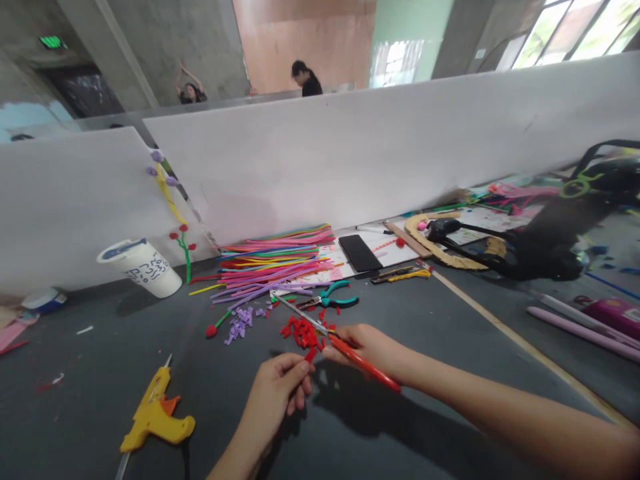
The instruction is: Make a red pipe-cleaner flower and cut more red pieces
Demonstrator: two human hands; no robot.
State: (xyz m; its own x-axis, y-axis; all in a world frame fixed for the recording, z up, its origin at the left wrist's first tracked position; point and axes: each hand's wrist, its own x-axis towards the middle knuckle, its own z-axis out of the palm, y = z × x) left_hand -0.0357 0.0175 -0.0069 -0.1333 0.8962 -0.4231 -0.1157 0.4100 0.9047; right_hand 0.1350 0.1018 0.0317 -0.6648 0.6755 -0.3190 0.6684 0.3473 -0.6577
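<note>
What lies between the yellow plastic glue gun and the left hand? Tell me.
In the head view, only bare dark grey tabletop lies between the yellow plastic glue gun and the left hand, which pinches a small red piece.

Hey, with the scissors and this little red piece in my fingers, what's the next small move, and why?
Probably close the scissors on the red piece: the left hand pinches it at the blades, the right hand grips the red handles, and a pile of red bits lies just beyond.

Glossy red plastic scissor handles [364,363] in the right hand [373,347], shiny metal blades, fuzzy red pieces [301,331] just beyond, matt grey tabletop [225,413] beneath.
</note>
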